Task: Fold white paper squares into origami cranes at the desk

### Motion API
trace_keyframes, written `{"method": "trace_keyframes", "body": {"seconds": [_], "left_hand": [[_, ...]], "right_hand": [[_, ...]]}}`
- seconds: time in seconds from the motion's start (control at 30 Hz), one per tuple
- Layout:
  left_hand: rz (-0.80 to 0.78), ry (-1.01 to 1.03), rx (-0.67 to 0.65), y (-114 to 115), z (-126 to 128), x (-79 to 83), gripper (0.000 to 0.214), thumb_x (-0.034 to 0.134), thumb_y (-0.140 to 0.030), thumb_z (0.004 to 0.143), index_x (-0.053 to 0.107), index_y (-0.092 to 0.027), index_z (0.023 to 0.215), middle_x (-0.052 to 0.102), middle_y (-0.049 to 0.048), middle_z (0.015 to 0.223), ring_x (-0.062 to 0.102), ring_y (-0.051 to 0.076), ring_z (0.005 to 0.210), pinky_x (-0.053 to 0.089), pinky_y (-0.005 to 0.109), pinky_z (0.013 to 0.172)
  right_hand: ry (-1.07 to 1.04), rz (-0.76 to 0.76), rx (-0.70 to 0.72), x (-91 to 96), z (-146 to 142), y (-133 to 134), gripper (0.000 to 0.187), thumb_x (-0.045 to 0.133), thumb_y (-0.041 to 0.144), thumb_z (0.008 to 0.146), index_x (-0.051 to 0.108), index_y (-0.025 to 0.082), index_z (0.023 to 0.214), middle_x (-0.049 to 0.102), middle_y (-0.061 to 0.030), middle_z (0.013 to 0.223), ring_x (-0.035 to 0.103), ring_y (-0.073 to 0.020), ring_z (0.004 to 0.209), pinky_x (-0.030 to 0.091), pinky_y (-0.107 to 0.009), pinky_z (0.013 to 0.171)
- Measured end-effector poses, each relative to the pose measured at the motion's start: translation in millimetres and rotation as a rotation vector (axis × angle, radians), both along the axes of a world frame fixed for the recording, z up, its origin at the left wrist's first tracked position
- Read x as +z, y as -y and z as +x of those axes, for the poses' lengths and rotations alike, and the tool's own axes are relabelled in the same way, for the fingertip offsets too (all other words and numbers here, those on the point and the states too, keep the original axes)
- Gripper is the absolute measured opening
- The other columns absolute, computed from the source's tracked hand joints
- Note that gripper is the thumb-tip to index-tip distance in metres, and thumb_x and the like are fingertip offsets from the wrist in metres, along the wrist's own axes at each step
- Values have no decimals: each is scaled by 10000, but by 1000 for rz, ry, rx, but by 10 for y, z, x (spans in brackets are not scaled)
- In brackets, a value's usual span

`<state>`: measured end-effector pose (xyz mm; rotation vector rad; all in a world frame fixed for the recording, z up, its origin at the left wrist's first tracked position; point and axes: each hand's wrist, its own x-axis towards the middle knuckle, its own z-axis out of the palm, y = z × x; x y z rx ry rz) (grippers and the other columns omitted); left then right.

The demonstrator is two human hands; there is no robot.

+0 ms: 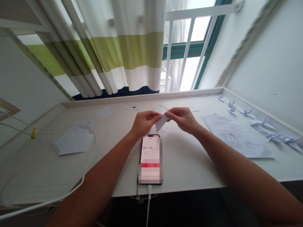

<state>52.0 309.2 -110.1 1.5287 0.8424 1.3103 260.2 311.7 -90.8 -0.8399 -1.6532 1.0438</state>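
1. Left hand point(143, 122): raised above the desk point(194, 164), fingers curled and closed on the left edge of a small folded white paper point(161, 121), thumb on top
2. Right hand point(182, 118): level with the left hand and just beside it, fingers pinched shut on the upper right edge of the same paper
3. Folded paper: held in the air between both hands, clear of the desk surface; its lower part tapers to a point that hangs downward, above the top end of the phone point(150, 159)
4. Phone: lies flat on the desk near the front edge, directly below the hands and between the two forearms; the screen shows a timer reading 00:46; a white cable point(149, 201) enters its lower end
5. Loose white sheets point(73, 142): a small pile lying flat on the desk, well to the left of the hands
6. White cord point(91, 164): loops across the left part of the desk and over its front edge
7. Printed sheet point(234, 134): lies flat on the desk to the right of the right forearm
8. Paper cranes point(262, 123): a row of folded figures along the right rim of the desk, beyond the printed sheet
9. Striped curtain point(123, 50): hangs behind the desk, beside a barred window point(189, 53)
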Motion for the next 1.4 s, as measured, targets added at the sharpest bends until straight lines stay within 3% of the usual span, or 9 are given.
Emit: {"method": "trace_keyframes", "body": {"seconds": [0.23,0.57,0.63,0.73,0.83,0.97,1.17,1.33,1.4], "left_hand": [[-73,31,-1,0,19,18,360,913,-487,741,822,-162,867,824,91,837,753,215,766,592,345,713],[-93,71,5,6,27,58,378,944,-473,688,813,-150,835,827,87,836,758,212,753,595,335,717],[-104,70,9,7,30,68,394,944,-484,682,806,-147,834,820,81,817,752,207,742,592,329,706],[-123,63,41,0,6,81,410,935,-500,691,794,-145,841,805,68,790,728,183,716,582,304,680],[-134,54,64,-5,-39,99,400,903,-509,743,790,-152,883,802,63,816,727,174,729,578,281,650],[-125,47,14,9,-78,130,394,840,-516,832,777,-152,965,810,79,884,754,181,784,590,273,652],[-106,43,-102,38,-44,145,619,942,-353,737,665,-160,1256,826,88,947,797,228,829,612,312,682],[-111,32,-138,51,-42,119,525,883,-339,817,664,-167,1262,835,87,951,809,224,793,630,336,724],[-128,49,-158,44,-50,102,463,838,-392,868,683,-167,1242,836,95,973,813,228,793,647,366,755]], "right_hand": [[12,30,-50,-5,4,5,316,883,506,808,829,195,800,763,-41,684,686,-168,641,583,-353,660],[41,-4,7,-31,56,-38,345,807,513,892,831,182,801,806,-66,757,739,-181,730,603,-352,743],[-1,-23,37,-43,57,-49,320,820,502,883,845,185,849,810,-61,782,745,-181,747,613,-356,761],[-86,-66,100,-46,72,-53,340,807,482,895,845,217,1106,827,-46,897,774,-183,810,634,-383,837],[-73,-51,162,-29,93,-41,391,843,380,867,808,269,1240,833,-35,987,791,-197,897,636,-407,911],[-49,22,113,-16,90,-18,262,854,317,860,846,260,1115,830,-35,971,795,-204,889,650,-429,919],[-33,59,59,-31,87,-37,310,820,398,908,826,236,1171,814,-35,871,781,-193,792,650,-404,803],[57,154,60,-9,125,-55,505,874,414,847,760,296,1324,792,-69,1175,751,-225,1011,646,-415,852],[80,187,61,15,128,-44,525,911,398,801,769,300,1296,765,-75,1251,734,-245,1072,645,-429,876]]}}
